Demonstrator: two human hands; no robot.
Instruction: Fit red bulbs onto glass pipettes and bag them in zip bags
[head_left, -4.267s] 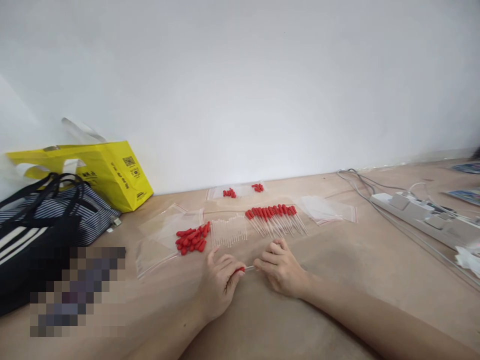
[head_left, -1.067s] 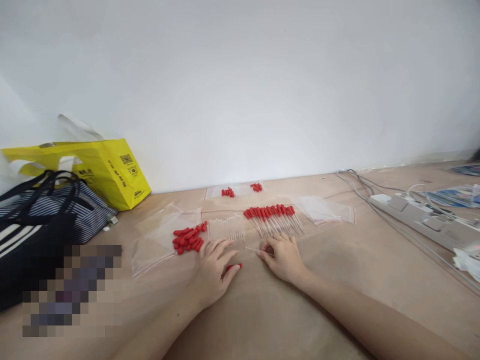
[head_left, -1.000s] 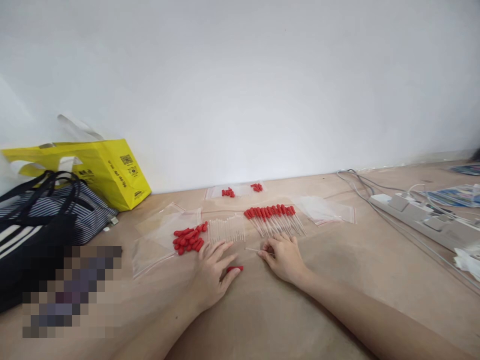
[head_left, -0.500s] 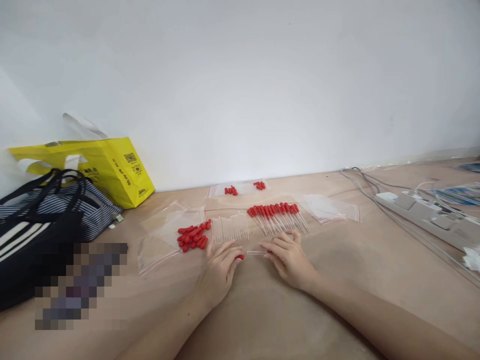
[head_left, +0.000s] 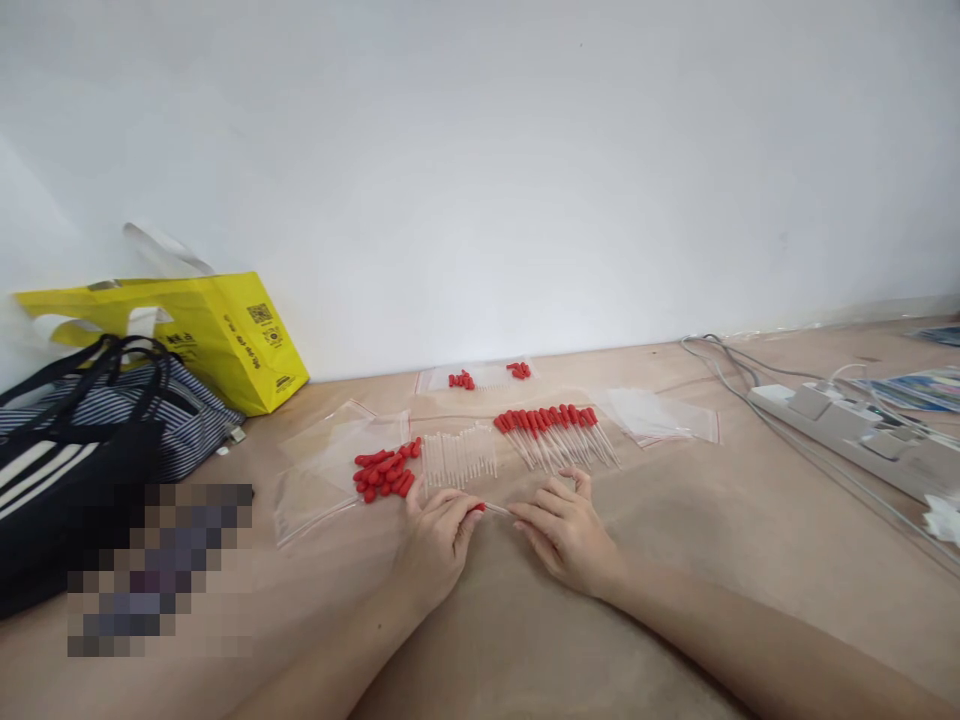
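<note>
My left hand (head_left: 436, 540) is closed on a small red rubber bulb (head_left: 480, 507), its open end pointing right. My right hand (head_left: 566, 530) pinches a thin clear glass tube (head_left: 496, 510); the tube's left end meets the bulb, though how far it goes in I cannot tell. Behind my left hand lies a pile of loose red bulbs (head_left: 384, 475). Next to it, bare clear tubes (head_left: 457, 455) lie in a row. Beyond my right hand, several droppers (head_left: 555, 430) with red bulbs on their tubes lie side by side.
Clear zip bags (head_left: 330, 450) lie left of the bulbs, another bag (head_left: 664, 415) at right. A bag with red bulbs (head_left: 461, 381) lies by the wall. A yellow bag (head_left: 255, 340) and dark striped bag (head_left: 187, 410) stand left; a power strip (head_left: 840, 425) with cables lies right.
My right hand has moved left with the glass tube, closing the gap, so the tube's end now meets the red bulb. The left hand has hardly moved.
</note>
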